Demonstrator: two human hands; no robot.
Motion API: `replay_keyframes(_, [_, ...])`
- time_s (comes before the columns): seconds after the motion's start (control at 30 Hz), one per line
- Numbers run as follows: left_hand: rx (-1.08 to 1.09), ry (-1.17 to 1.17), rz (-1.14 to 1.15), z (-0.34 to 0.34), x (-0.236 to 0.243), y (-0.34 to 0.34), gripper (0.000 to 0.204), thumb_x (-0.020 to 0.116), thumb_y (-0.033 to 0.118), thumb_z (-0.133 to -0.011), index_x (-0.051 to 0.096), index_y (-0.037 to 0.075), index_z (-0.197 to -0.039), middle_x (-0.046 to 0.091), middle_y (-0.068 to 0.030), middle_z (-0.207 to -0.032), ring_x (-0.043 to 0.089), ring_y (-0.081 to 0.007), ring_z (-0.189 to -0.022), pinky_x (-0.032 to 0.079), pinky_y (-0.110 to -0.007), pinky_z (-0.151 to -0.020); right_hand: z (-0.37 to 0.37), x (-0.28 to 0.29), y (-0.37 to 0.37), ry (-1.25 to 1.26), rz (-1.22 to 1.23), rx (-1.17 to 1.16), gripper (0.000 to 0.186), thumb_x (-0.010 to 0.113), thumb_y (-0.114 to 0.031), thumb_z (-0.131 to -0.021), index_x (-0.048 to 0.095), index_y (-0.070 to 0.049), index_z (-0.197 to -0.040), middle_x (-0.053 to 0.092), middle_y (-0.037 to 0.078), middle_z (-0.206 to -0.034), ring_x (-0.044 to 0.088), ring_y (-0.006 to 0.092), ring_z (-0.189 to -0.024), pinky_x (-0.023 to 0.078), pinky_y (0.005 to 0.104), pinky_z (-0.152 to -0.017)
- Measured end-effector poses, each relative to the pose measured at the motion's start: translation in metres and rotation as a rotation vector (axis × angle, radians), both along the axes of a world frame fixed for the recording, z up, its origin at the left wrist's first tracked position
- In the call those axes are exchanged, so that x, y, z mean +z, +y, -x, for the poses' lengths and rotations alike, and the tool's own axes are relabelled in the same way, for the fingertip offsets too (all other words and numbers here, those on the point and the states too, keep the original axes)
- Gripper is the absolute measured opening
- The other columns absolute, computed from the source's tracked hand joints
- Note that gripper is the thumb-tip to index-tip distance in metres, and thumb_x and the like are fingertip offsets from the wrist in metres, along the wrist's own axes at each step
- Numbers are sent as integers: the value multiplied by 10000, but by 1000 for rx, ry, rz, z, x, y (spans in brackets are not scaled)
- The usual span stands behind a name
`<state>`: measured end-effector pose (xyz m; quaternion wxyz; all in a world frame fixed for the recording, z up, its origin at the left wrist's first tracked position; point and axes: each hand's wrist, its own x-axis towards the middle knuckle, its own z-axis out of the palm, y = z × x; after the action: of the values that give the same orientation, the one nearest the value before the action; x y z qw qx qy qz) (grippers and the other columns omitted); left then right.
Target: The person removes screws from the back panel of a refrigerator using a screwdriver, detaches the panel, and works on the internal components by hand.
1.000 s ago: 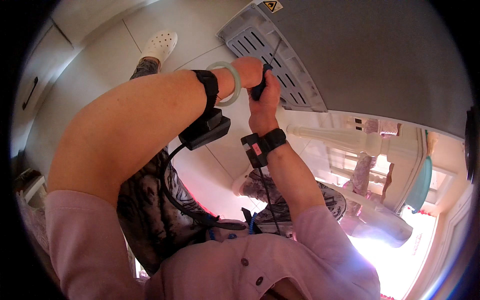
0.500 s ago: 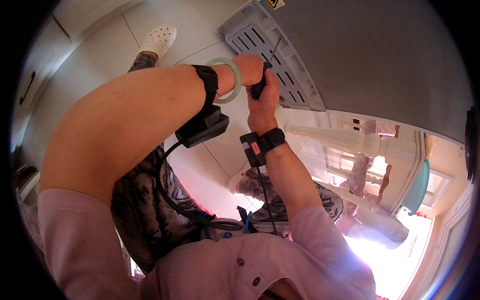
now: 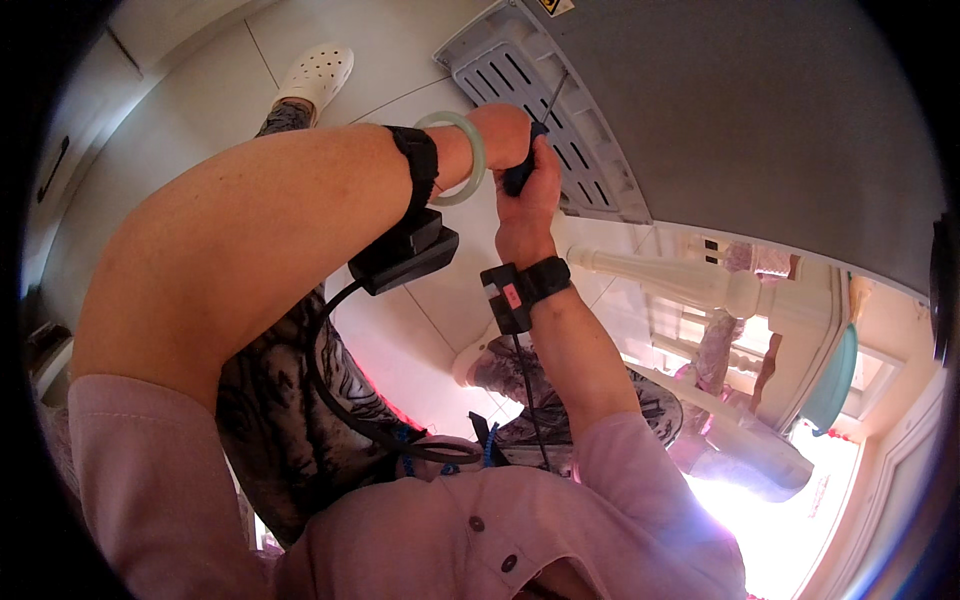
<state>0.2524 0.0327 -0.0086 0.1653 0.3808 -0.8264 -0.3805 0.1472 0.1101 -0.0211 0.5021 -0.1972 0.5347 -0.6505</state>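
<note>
Both of my hands are closed around the dark handle of a screwdriver (image 3: pixel 519 180). My left hand (image 3: pixel 498 135) wraps the handle from the left side, with a pale green bangle (image 3: pixel 474 160) on its wrist. My right hand (image 3: pixel 531 200) grips it from below and right, fingers curled and partly hidden. The thin metal shaft points up and slightly right toward the grey slotted panel (image 3: pixel 560 150) along the edge of a large grey appliance (image 3: pixel 750 110). Whether the tip touches a screw is too small to tell.
Pale floor tiles (image 3: pixel 400 50) lie around my feet, one in a white clog (image 3: pixel 320 75). A white turned-leg piece of furniture (image 3: pixel 680 280) stands at the right, beside a teal object (image 3: pixel 836 380). Black cables (image 3: pixel 325 385) hang from devices strapped to both forearms.
My left hand and the screwdriver have shifted very slightly to the right. The grip of both hands stays the same.
</note>
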Motion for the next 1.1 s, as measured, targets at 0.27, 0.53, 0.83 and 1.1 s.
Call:
replay_keyframes(0.27, [-2, 13, -29, -3, 3, 0, 211, 562, 160, -774, 703, 49, -885, 671, -208, -851, 639, -386, -831, 504, -470, -741, 1, 0, 0, 0, -8, 22, 263, 580, -314, -926, 594, -89, -1062, 644, 34, -1000, 621, 151, -895, 511, 315, -750])
replay_keyframes(0.53, [15, 19, -29, -4, 6, 0, 211, 567, 162, -769, 695, 43, -886, 668, -206, -851, 635, -392, -839, 500, -481, -752, 3, -4, -4, -31, -11, 2, 276, 578, -311, -926, 593, -72, -1065, 652, 44, -1010, 631, 162, -893, 517, 320, -750])
replay_keyframes(0.83, [-3, -5, 2, -5, 6, -2, 197, 585, 175, -780, 685, 43, -888, 672, -188, -849, 640, -375, -836, 504, -464, -729, 1, 2, -5, -121, -49, -45, 270, 569, -284, -926, 594, -61, -1076, 664, 52, -1010, 643, 175, -895, 530, 319, -749])
replay_keyframes(1.1, [130, 83, -120, -13, 5, 10, 207, 561, 168, -822, 665, 35, -941, 677, -160, -833, 663, -323, -768, 523, -419, -666, -20, -4, -18, 140, 71, -108, 163, 562, -237, -930, 559, -74, -921, 581, 29, -783, 545, 135, -646, 445, 294, -545])
